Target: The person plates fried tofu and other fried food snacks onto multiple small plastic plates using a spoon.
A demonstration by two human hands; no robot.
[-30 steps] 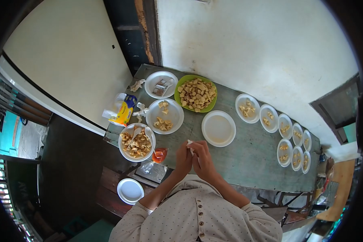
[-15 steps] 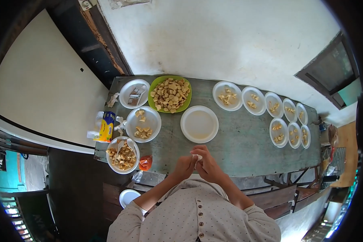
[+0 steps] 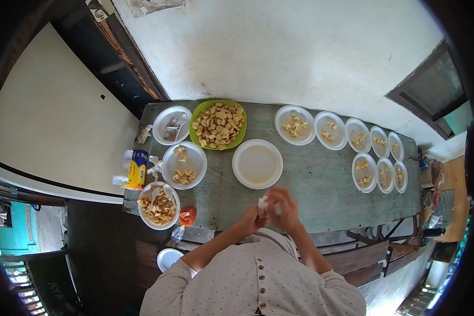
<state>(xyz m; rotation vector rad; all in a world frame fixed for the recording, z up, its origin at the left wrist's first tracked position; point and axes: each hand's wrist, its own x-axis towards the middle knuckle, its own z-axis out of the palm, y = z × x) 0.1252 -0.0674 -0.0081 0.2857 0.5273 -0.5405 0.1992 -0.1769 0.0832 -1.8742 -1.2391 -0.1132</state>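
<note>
We see a small white wad, likely tissue or thin wrapper, pinched between both hands just above the near edge of the tabletop, about midway along it. The left hand closes on its lower part; the right hand is blurred, fingers curled at the wad's side, grasp probable but we cannot tell for sure. We judge the wad very light, soft and crushable, not slippery, apt to tear if tugged; fingertip hold at its edges looks best.

Directly beyond the hands an empty white plate sits near the table's middle. Towards the far edge lies a green plate heaped with fried pieces. Left of it, at the far left corner, a white plate with sachets. Nearer, a white plate with a few pieces, then at the near left corner a full bowl with spoons. Just beside that bowl, on the near edge, an orange sauce pouch. A yellow and blue packet stands at the left edge among crumpled scraps.

Along the far edge to the right runs a row of small served plates, with more plates grouped nearer the right end. Below the table, a small white plate rests on a bench.
</note>
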